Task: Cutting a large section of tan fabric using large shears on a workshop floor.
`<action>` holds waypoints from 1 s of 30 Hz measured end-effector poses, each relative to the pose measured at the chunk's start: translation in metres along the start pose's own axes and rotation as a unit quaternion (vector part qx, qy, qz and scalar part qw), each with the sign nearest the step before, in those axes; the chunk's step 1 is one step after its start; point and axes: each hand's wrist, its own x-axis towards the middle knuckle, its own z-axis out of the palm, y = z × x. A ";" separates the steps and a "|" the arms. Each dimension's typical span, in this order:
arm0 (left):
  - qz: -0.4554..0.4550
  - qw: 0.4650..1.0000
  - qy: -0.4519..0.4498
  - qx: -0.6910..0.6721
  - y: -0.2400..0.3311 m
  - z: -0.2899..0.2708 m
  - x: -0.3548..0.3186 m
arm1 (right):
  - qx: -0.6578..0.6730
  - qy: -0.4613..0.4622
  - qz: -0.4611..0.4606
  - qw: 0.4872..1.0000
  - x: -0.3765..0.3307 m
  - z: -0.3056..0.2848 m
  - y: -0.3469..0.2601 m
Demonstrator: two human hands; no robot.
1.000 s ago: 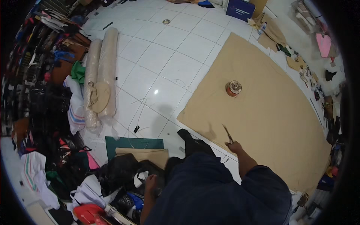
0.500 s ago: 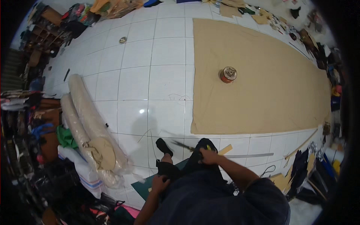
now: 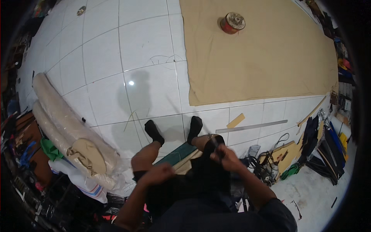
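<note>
Two hands are in view at the lower centre, both raised above the person's lap. The right hand point(image 3: 226, 157) is closed around a thin dark tool point(image 3: 217, 146) — blurred, so its kind cannot be told — whose tip points up and away from the hand toward the right knee. The left hand point(image 3: 161, 173) is curled loosely with the fingers drawn in; whether it holds anything cannot be told. The two hands are apart, with the dark lap between them.

Just beyond the left hand, a green board point(image 3: 181, 152) lies tilted across the legs, with a tan board point(image 3: 188, 164) under its near edge. Beyond both hands, two feet in black socks point(image 3: 154, 131) rest on the white tiled floor point(image 3: 104, 58).

Further out from the right hand lie a long metal ruler point(image 3: 252, 126) and a small tan offcut point(image 3: 235, 120). Well beyond them a large tan sheet point(image 3: 262, 54) is spread flat on the floor — a red tin point(image 3: 232, 22) stands on its far part.

To the left of the left hand, two rolls of pale material point(image 3: 65, 127) lie side by side.
</note>
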 end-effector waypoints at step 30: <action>0.168 0.874 0.439 0.122 -0.040 -0.080 0.538 | -0.151 0.606 -0.188 0.758 0.425 0.029 0.315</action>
